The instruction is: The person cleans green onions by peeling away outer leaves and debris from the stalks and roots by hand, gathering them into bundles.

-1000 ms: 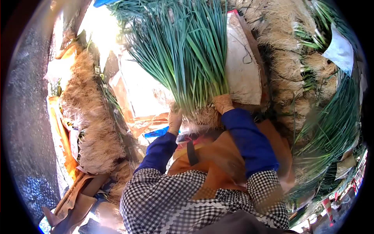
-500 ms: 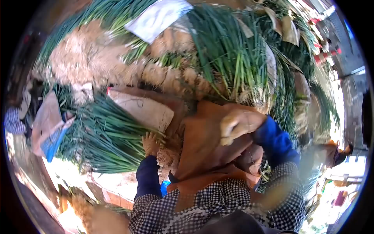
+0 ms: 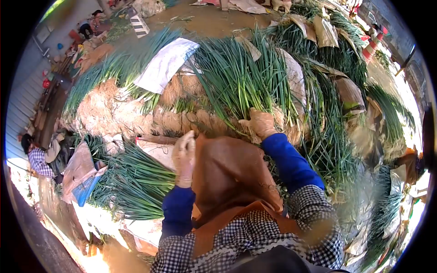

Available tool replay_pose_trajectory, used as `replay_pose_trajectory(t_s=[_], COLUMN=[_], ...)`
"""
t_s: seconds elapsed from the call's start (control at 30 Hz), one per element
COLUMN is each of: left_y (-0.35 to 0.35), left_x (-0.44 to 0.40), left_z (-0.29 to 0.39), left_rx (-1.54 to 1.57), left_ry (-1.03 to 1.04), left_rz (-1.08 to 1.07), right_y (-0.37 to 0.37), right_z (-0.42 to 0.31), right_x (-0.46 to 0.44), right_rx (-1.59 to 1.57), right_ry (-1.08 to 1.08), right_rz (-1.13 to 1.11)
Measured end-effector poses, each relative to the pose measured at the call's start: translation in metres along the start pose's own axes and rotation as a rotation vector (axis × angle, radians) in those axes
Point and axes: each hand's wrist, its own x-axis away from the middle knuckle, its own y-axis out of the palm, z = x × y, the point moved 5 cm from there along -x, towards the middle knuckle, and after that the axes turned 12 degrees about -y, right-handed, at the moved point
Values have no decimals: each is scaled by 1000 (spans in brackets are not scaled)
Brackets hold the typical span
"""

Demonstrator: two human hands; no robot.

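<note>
On far side: right hand (image 3: 261,124) at onions (image 3: 246,84).
Stalks' axis runs near–far; right closure unclear; left hand (image 3: 185,152) farther, half-curled, visibly empty.

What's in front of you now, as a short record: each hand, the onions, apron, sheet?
left hand: raised beside the near bunch, nothing visible in it
right hand: at the far pile's stem bases, grip unclear
near bunch: green onions, leaves pointing left
far pile: green onions, partly covered
apron: brown
sheet: white, over far pile
</note>
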Motion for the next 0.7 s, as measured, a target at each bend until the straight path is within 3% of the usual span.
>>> replay_pose_trajectory(t_s=[0.1,0.17,0.27,0.33,0.37,0.4,0.47,0.53,0.57,0.63,0.67,0.7], left_y=[47,86,120,139,150,159,192,240,248,258,263,260], left_x=[18,33,45,48,53,60,94,141,155,173,179,175], left_z=[61,59,48,48,49,58,82,59,66,57,52,55], left_rx=[87,295,446,609,767,770,900,1039,1075,978,883,880], left_ry=[71,-44,-229,-295,-378,-391,-608,-904,-1043,-1059,-1044,-971], left_rz=[-158,-335,-513,-604,-678,-701,-946,-957,-1023,-1110,-1194,-1148], right_y=[43,35,-36,-71,-77,-74,-30,4,41,52,62,61], right_z=[14,32,79,114,119,125,119,107,110,93,88,87], right_x=[-45,-57,-22,17,41,57,88,121,128,140,146,148], right_rx=[40,-93,-483,-835,-1091,-802,-1261,-1716,-1599,-1624,-1926,-1934], right_ry=[-4,85,81,-21,59,37,21,143,139,8,87,92], right_rz=[33,56,262,272,207,190,236,196,269,326,190,186])
